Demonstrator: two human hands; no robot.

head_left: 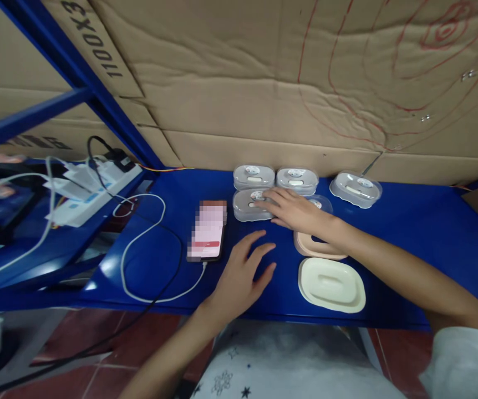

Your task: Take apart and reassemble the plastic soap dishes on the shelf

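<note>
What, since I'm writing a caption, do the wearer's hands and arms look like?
The left hand and right hand are bare, with no glove, ring or watch showing. The right arm has a pale, short sleeve; the left arm is bare as far as it shows.

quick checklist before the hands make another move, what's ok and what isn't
1. Left hand free: ok, open and holding nothing.
2. Right hand at the front-left translucent case: ok, it lies over the case's right part.
3. Firm grip on that case: cannot tell.
4. Peach piece in full view: not ok, the right forearm partly hides it.
5. Phone clear of both hands: ok, it lies apart from them.
6. Cream piece fully on the blue table: ok.
</note>
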